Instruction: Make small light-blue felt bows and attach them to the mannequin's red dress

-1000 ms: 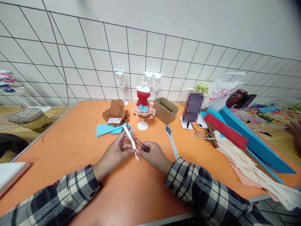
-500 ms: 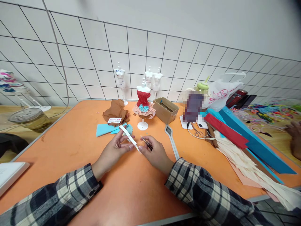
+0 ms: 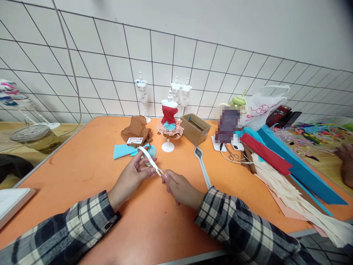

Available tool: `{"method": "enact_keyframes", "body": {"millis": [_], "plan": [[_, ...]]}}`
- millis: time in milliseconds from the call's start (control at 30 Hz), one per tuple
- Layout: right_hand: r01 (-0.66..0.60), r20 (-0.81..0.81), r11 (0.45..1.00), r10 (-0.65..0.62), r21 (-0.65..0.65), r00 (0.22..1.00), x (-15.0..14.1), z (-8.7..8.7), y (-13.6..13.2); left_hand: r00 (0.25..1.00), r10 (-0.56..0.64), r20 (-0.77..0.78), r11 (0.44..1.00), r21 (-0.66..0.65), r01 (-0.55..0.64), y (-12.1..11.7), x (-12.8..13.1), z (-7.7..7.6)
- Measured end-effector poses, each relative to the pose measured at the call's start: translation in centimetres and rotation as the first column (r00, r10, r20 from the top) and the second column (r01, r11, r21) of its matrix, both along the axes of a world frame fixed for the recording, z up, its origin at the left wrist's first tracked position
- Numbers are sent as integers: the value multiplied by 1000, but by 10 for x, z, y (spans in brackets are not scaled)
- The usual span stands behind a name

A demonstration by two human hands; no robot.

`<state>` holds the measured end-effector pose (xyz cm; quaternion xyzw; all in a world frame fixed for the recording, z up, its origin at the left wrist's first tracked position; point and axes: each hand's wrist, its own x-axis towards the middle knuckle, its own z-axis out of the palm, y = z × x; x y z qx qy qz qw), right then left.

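My left hand (image 3: 132,180) pinches a narrow white strip (image 3: 149,157) that looks like tape and stands up at a slant. The fingers of my right hand (image 3: 179,187) are closed around slim tweezers (image 3: 162,171), mostly covered by the hand, with their tips at the strip's lower end. Whether the tips grip the strip, I cannot tell. Beyond the hands stands a small white dress form (image 3: 167,104) in a red bodice (image 3: 168,115) and a ruffled pink skirt (image 3: 176,129) with a light blue bow (image 3: 169,126).
Brown crepe paper (image 3: 135,128) and folded blue paper (image 3: 121,151) lie left of the dress form. A cardboard box (image 3: 196,132), a grey zipper-like strip (image 3: 202,167), scissors (image 3: 234,155) and paper rolls (image 3: 266,152) are to the right. Another person's hand (image 3: 346,162) is at the far right.
My right hand has turned and moved slightly left, bringing the tweezers' tips to the strip's lower end. My left hand stays nearly in place with the strip.
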<state>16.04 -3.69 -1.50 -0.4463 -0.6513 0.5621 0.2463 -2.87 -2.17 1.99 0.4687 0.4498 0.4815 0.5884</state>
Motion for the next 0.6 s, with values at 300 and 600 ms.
{"method": "enact_keyframes", "body": {"millis": [300, 600], "plan": [[-19, 50, 992, 13, 126, 999, 0, 6, -1, 1000, 26, -9, 1000, -4, -26, -2, 2, -1], [6, 167, 953, -59, 302, 984, -2, 9, 0, 999, -4, -37, 1000, -30, 3, -6, 5, -3]]}}
